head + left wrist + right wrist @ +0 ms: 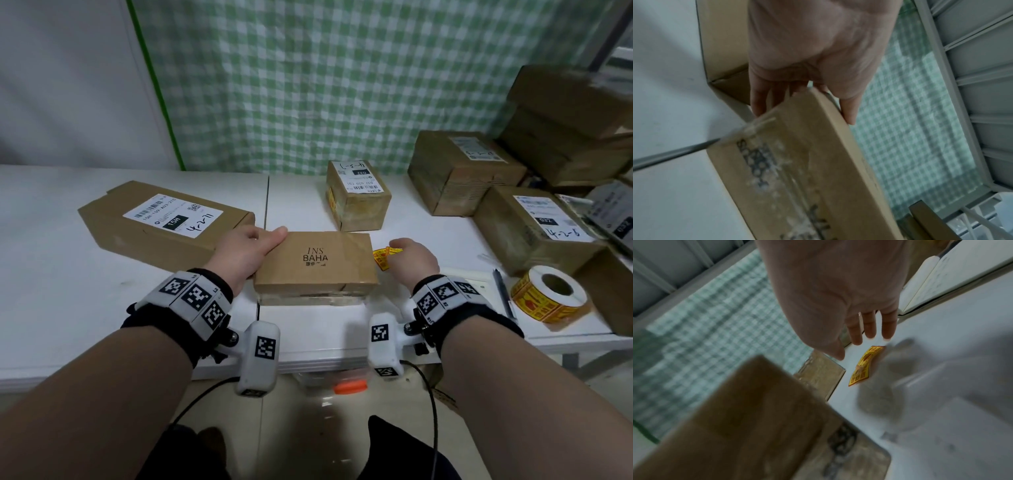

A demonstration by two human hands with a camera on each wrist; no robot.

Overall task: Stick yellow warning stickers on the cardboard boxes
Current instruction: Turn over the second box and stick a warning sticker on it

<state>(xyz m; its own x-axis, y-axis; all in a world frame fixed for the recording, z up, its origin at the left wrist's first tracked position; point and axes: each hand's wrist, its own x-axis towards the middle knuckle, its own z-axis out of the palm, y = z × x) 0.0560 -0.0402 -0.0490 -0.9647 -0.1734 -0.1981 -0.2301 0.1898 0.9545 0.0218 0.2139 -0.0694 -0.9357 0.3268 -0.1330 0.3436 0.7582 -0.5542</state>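
A flat cardboard box (pixel 315 263) printed "INS BAHA" lies on the white table (pixel 68 301) in front of me. My left hand (pixel 260 246) grips its left end, thumb on the top face and fingers down the side; the left wrist view shows the same hold of that hand (pixel 807 78) on the taped box (pixel 797 162). A short strip of yellow warning stickers (pixel 385 257) lies on the table just right of the box. My right hand (pixel 412 260) hovers over it. In the right wrist view this hand (pixel 855 340) has straight fingers just above the stickers (pixel 864 366), holding nothing.
A roll of yellow stickers (pixel 548 294) and a pen (pixel 503 294) lie at the right. A wide labelled box (pixel 161 219) sits left, a small one (pixel 356 198) behind. Several stacked boxes (pixel 534 226) crowd the right side. A checked curtain (pixel 342 85) hangs behind.
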